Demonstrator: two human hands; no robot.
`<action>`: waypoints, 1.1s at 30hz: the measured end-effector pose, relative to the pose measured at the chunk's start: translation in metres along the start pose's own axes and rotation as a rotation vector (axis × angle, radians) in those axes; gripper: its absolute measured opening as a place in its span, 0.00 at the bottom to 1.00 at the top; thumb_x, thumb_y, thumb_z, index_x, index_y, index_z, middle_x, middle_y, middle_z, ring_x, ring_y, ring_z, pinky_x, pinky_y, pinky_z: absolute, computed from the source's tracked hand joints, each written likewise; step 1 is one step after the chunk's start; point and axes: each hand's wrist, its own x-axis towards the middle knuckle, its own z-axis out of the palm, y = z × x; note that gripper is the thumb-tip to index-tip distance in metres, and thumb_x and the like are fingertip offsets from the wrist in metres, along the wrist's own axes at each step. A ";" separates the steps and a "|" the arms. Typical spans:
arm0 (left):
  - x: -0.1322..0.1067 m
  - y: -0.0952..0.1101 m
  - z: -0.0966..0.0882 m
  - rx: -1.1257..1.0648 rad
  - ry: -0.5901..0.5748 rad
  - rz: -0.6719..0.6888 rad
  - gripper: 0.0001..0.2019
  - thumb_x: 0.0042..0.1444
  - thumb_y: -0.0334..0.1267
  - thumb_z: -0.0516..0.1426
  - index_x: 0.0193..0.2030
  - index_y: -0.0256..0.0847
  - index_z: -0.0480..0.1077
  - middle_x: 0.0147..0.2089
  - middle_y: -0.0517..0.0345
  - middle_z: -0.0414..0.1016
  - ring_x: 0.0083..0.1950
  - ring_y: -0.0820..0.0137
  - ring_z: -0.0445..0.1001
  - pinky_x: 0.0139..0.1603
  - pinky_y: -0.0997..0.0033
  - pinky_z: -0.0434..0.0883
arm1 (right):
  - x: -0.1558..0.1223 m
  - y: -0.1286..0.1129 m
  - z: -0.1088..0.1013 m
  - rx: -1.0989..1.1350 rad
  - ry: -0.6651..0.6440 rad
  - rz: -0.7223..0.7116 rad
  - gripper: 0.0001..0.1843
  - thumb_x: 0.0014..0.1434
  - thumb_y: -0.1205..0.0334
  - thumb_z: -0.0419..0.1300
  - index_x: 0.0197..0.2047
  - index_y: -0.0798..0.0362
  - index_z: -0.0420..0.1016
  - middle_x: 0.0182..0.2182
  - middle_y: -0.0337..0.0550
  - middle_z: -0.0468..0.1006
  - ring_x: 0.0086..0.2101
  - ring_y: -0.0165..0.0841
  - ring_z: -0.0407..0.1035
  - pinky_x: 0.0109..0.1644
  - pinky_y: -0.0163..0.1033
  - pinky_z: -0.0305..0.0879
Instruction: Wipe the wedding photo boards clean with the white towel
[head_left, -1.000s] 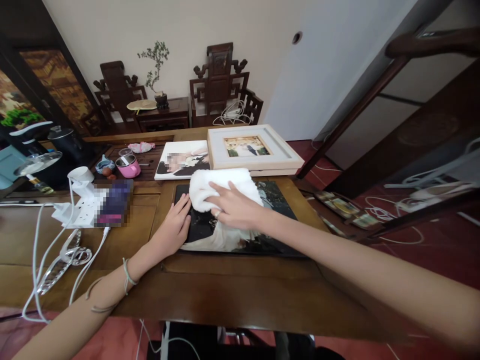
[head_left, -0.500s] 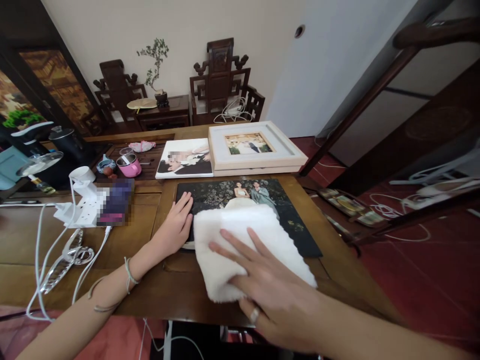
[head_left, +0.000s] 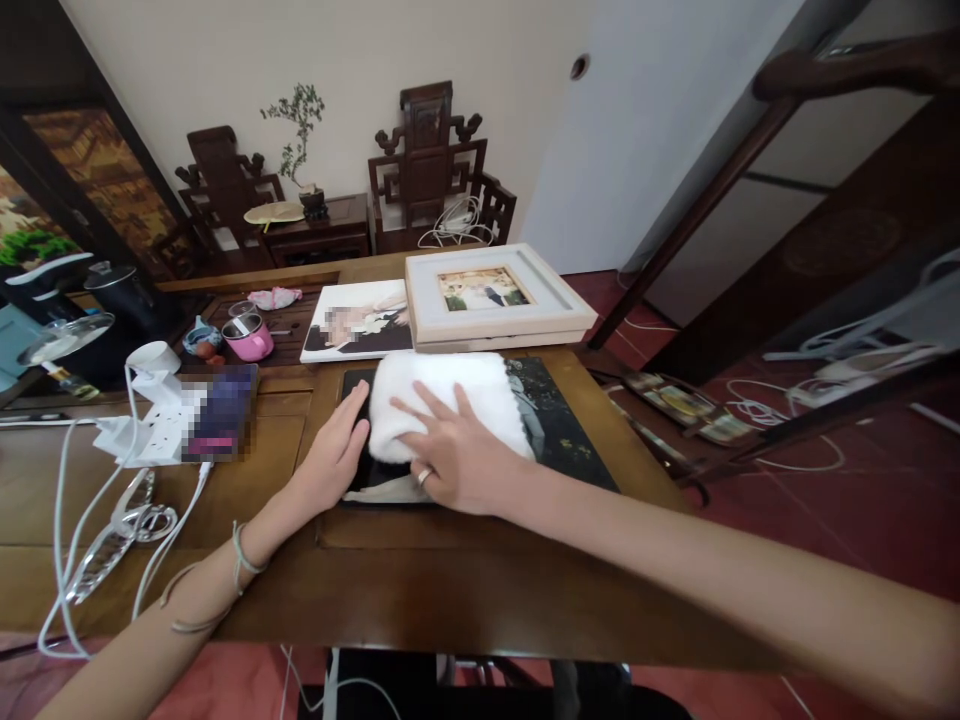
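A dark photo panel [head_left: 564,435] of a couple among foliage lies flat on the wooden table. Across its upper middle is a white fluffy cloth [head_left: 439,375], hiding much of the picture. My right hand [head_left: 461,455], with a ring on one finger, presses the cloth down with its fingers spread over it, and the cloth moves under that hand. Fingers stretched out, my left hand [head_left: 335,450] rests at the panel's left edge. The panel's lower left corner and its right side show past the cloth.
Behind the panel lie a white photo canvas [head_left: 352,340] and a white boxed frame [head_left: 551,297]. On the left are a pink cup [head_left: 248,338], a power strip [head_left: 159,420], white cables and a clear hair clip [head_left: 120,535]. Wooden chairs [head_left: 427,150] stand beyond.
My right hand has pushed the cloth away from me and leftwards, over the pictured couple. The cloth no longer hangs past the panel's near edge. My left hand stays at the panel's left edge.
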 end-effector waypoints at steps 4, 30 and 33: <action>0.000 0.003 -0.005 -0.074 0.076 -0.042 0.26 0.67 0.45 0.40 0.69 0.38 0.50 0.71 0.52 0.51 0.71 0.66 0.51 0.71 0.59 0.48 | -0.019 -0.018 0.000 0.076 -0.107 -0.228 0.21 0.55 0.63 0.53 0.51 0.51 0.75 0.67 0.48 0.52 0.66 0.55 0.34 0.62 0.73 0.31; 0.000 0.004 0.003 0.177 -0.129 0.059 0.23 0.67 0.39 0.40 0.65 0.36 0.58 0.68 0.45 0.58 0.71 0.58 0.52 0.69 0.43 0.45 | 0.074 0.015 -0.027 0.372 0.085 0.037 0.24 0.60 0.68 0.45 0.55 0.51 0.73 0.57 0.41 0.71 0.55 0.41 0.65 0.57 0.42 0.59; 0.000 0.003 0.002 0.158 -0.133 0.042 0.24 0.67 0.39 0.39 0.65 0.34 0.57 0.69 0.43 0.55 0.71 0.59 0.50 0.69 0.43 0.45 | 0.061 0.026 -0.028 0.365 0.089 0.056 0.23 0.60 0.68 0.46 0.54 0.52 0.73 0.56 0.42 0.72 0.55 0.40 0.65 0.58 0.40 0.58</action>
